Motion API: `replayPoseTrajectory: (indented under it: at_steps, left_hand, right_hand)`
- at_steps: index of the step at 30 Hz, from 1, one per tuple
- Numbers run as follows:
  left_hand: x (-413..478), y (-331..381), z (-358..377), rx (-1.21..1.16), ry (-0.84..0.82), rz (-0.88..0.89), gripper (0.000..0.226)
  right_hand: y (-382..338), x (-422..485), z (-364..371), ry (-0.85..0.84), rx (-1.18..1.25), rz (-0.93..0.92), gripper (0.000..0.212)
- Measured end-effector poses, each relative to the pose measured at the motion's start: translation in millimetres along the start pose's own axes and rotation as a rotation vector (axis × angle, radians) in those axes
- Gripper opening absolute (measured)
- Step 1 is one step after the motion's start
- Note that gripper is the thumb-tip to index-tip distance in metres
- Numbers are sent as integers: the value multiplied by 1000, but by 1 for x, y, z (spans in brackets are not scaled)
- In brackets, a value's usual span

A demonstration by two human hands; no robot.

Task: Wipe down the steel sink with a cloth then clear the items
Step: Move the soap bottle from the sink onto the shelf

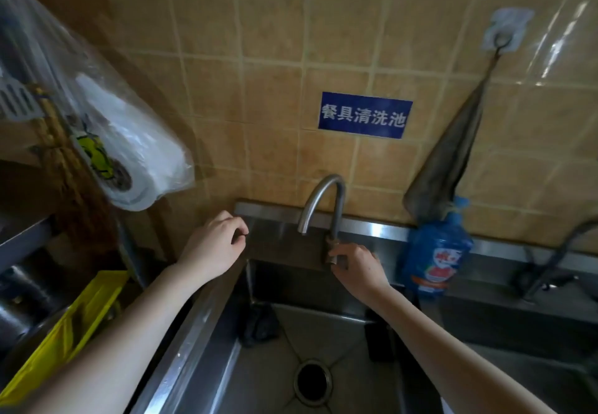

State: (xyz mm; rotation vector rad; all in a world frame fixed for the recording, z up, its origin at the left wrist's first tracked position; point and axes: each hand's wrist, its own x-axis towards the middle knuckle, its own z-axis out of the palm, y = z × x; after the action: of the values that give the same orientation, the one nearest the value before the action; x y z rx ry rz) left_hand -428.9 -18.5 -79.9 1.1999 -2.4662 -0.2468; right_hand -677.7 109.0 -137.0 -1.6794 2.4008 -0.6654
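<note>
Right hand (357,269) clenched around the valve at the base of the faucet (338,213), at the back wall of the steel sink (194,332). Left hand (213,245) was over the sink's back-left corner, fingers loosely curled, holding nothing. Dark cloth (259,323) lay bunched in the basin's back-left corner, below the left wrist. Dark block (378,339) sat against the basin's right wall, partly hidden by the right forearm. Drain (313,378) was uncovered between the arms. Blue detergent bottle (433,258) stood on the back ledge just right of the right hand. Grey rag (443,167) hung from a wall hook (504,30), its tip at the bottle's cap. Plastic bag (136,142) hung up left, yellow crate (64,332) beside the sink on the left.
</note>
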Motion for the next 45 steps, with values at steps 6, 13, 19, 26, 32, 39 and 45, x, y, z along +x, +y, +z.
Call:
replayPoseTrajectory:
  at_steps: [6,13,19,26,32,39,45]
  left_hand:
    - [26,45,22,-18,-38,71,10]
    - [45,99,49,-64,-63,131,6]
    - [54,136,85,-62,-97,184,9]
    - [71,174,135,-91,-153,225,7]
    - [85,200,177,-168,-232,207,15]
    - [118,229,213,-234,-390,95,29]
    - [143,258,255,-348,-451,-28,44]
  right_hand:
    - [52,-10,-25,16,-2,100,26]
    - [99,-28,-55,47,55,203,27]
    - [142,-42,-69,106,120,309,28]
    - [195,-49,-78,92,107,389,23]
    - [246,-51,-84,76,140,466,31]
    - [299,-30,-80,60,237,541,45]
    - [326,0,-67,22,429,501,59]
